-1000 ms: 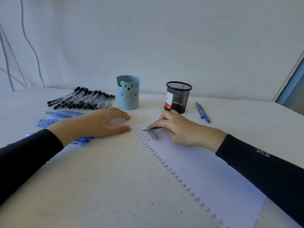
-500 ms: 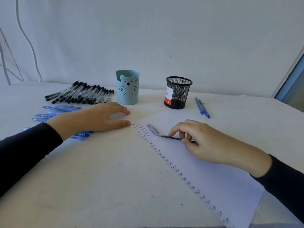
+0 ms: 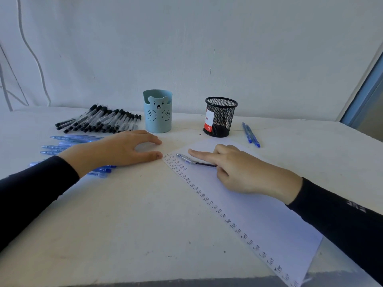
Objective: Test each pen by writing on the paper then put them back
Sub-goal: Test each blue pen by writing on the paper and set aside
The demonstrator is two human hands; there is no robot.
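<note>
Pen (image 3: 187, 160) on paper (image 3: 259, 220), its end under right hand (image 3: 244, 172), fingers' pinch unclear; left hand (image 3: 116, 151) fingers spread flat

Bystander objects. A pale, lightly scuffed surface (image 3: 145, 214) fills the lower field and meets a plain white wall (image 3: 207, 48) behind. Thin cables (image 3: 38, 61) run down the wall at far left. A light blue cup with a bear face (image 3: 158, 114) stands upright near the back of the surface. Well apart to its right is an upright black wire-mesh cup (image 3: 220, 119), which carries a red and white label (image 3: 209, 121). A slanted grey-blue frame (image 3: 364, 96) closes the far right edge. A dark strip (image 3: 165, 283) borders the near edge.
</note>
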